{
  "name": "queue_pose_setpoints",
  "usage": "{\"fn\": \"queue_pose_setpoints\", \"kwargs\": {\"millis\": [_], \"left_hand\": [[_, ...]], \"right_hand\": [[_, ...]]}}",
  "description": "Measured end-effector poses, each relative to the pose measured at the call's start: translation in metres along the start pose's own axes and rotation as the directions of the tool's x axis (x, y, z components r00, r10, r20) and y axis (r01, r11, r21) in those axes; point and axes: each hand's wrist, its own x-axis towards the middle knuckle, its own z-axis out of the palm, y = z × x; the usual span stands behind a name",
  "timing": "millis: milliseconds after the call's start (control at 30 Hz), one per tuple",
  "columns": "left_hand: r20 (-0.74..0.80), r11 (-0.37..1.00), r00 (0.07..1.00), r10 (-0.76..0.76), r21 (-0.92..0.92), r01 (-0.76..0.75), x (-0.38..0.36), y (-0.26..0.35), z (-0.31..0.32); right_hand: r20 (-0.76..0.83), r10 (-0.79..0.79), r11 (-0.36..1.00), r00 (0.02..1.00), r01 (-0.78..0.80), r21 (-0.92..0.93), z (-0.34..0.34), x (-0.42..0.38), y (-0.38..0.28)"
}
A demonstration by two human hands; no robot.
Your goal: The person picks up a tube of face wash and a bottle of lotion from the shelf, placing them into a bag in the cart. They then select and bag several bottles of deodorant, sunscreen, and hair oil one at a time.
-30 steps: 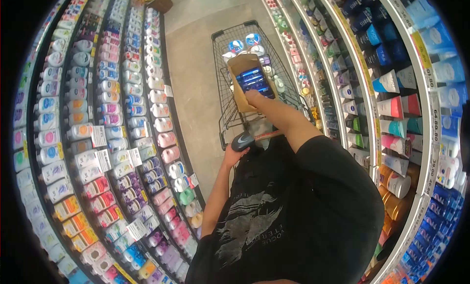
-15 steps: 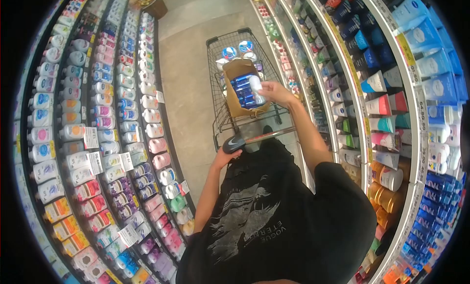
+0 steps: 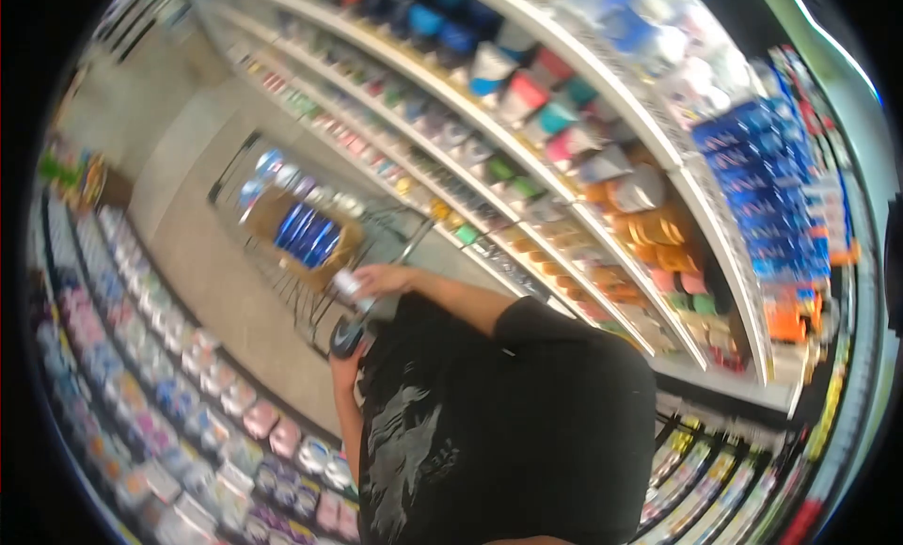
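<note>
**Right hand pinching small white item beside box in cart; left hand on dark rounded object**

Your right hand (image 3: 381, 280) is mostly closed, fingertips pinched on a small white item (image 3: 346, 284). Label unreadable, motion blur. The item is off the shelves, held just beside the near end of an open cardboard box (image 3: 348, 249), between the box and your black shirt (image 3: 517, 423). Can't tell if it touches the box. Right forearm comes in from the right, bent at the elbow.

Your left hand (image 3: 346, 364) is closed around a dark rounded object (image 3: 346, 336) with a pale curved mark, near side of the cart. Some fingers hidden, so exact grip can't be told. The two hands are close together, right one farther out.

The box sits in the wire shopping cart (image 3: 235, 164), flaps up, with shiny blue packs (image 3: 308, 235) side by side inside. Blue-and-white containers (image 3: 270, 161) are in the cart beyond the box, more white ones along its right side.

Cart stands on beige floor (image 3: 188, 235). Left shelves: rows of bottles (image 3: 218, 380), pink and white ones nearest the aisle. Right shelves (image 3: 658, 141): tubes and jars, plus stacked blue goods (image 3: 757, 169) farther right. Most labels blurred.
</note>
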Motion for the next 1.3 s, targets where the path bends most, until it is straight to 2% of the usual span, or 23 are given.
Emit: {"fn": "queue_pose_setpoints", "kwargs": {"millis": [33,67,100,167,200,267,333,400,433,467,500,567,600,633,667,733,800,867,1000,1100,1167,1233,1300], "left_hand": [[-0.017,0.999,1.000,-0.018,-0.033,0.017,0.005,-0.009,0.004],[-0.018,0.994,0.995,0.096,0.060,-0.095,0.013,-0.021,0.000],[-0.036,0.990,0.991,0.127,0.066,-0.124,0.017,-0.026,0.002],[-0.082,0.986,0.984,0.160,0.061,-0.156,0.014,-0.023,0.008],[-0.094,0.986,0.982,0.165,0.044,-0.161,0.013,-0.020,0.014],[-0.081,0.984,0.984,0.160,0.085,-0.153,0.007,-0.008,0.018],[-0.154,0.995,0.986,0.069,0.082,-0.056,0.005,-0.006,0.022],[-0.119,0.986,0.981,0.155,0.081,-0.146,0.015,-0.031,0.017],[-0.113,0.968,0.967,0.228,0.131,-0.213,0.020,-0.039,0.015],[-0.104,0.943,0.949,0.299,0.181,-0.278,0.021,-0.037,0.012],[-0.074,0.957,0.969,0.235,0.189,-0.218,0.023,-0.038,0.010],[-0.069,0.951,0.960,0.272,0.170,-0.258,0.024,-0.040,0.010],[-0.066,0.945,0.951,0.301,0.150,-0.289,0.023,-0.041,0.010],[-0.066,0.944,0.950,0.304,0.152,-0.291,0.021,-0.038,0.012],[-0.074,0.961,0.960,0.270,0.090,-0.263,0.019,-0.036,0.013],[-0.078,0.972,0.969,0.235,0.029,-0.234,0.016,-0.031,0.013],[-0.078,0.959,0.957,0.278,0.079,-0.272,0.019,-0.035,0.014],[-0.077,0.954,0.953,0.294,0.080,-0.288,0.019,-0.035,0.014],[-0.102,0.931,0.927,0.360,0.105,-0.350,0.025,-0.041,0.016],[-0.094,0.969,0.966,0.243,0.067,-0.237,0.023,-0.043,0.014],[-0.095,0.969,0.965,0.244,0.062,-0.239,0.027,-0.050,0.013],[-0.088,0.970,0.966,0.241,0.063,-0.236,0.034,-0.064,0.013],[-0.152,0.936,0.937,0.315,0.211,-0.281,0.035,-0.066,0.014]], "right_hand": [[-0.038,-0.004,1.000,0.999,0.005,0.030,0.007,-0.012,-0.007],[-0.049,-0.007,0.998,0.999,0.010,0.057,0.011,-0.013,-0.018],[-0.052,-0.025,0.999,0.998,0.027,0.046,0.008,-0.013,-0.028],[-0.108,-0.181,0.965,0.977,0.156,-0.211,0.004,-0.021,-0.031],[-0.109,-0.186,0.965,0.976,0.160,-0.210,0.001,-0.032,-0.040],[-0.187,-0.318,0.884,0.929,0.219,-0.413,-0.010,-0.074,-0.077],[-0.325,-0.509,0.717,0.797,0.185,-0.672,-0.015,-0.126,-0.116],[-0.408,-0.559,0.687,0.722,0.128,-0.715,-0.021,-0.186,-0.167],[-0.522,-0.544,0.778,0.657,0.161,-0.608,0.005,-0.227,-0.209],[-0.640,-0.577,0.746,0.508,0.008,-0.666,0.020,-0.264,-0.236],[-0.591,-0.669,0.671,0.451,0.025,-0.741,0.006,-0.292,-0.242],[-0.554,-0.823,0.550,0.125,-0.070,-0.832,0.037,-0.356,-0.278],[-0.575,-0.818,0.573,-0.019,-0.114,-0.812,0.053,-0.384,-0.293],[-0.500,-0.843,0.526,-0.197,-0.106,-0.844,0.059,-0.403,-0.301],[-0.365,-0.836,0.482,-0.409,-0.229,-0.846,0.068,-0.421,-0.311],[-0.220,-0.743,0.438,-0.632,-0.211,-0.874,0.067,-0.451,-0.330],[-0.089,-0.659,0.404,-0.747,-0.251,-0.880,0.044,-0.474,-0.342],[0.012,-0.634,0.575,-0.773,-0.482,-0.661,0.024,-0.483,-0.350],[-0.105,-0.694,0.692,-0.712,-0.620,-0.369,-0.010,-0.481,-0.351],[-0.145,-0.697,0.706,-0.703,-0.635,-0.314,-0.023,-0.475,-0.348],[-0.242,-0.688,0.726,-0.684,-0.648,-0.231,-0.022,-0.471,-0.347],[-0.236,-0.696,0.718,-0.678,-0.656,-0.234,-0.025,-0.466,-0.345],[-0.230,-0.702,0.712,-0.674,-0.663,-0.231,-0.026,-0.464,-0.341]]}}
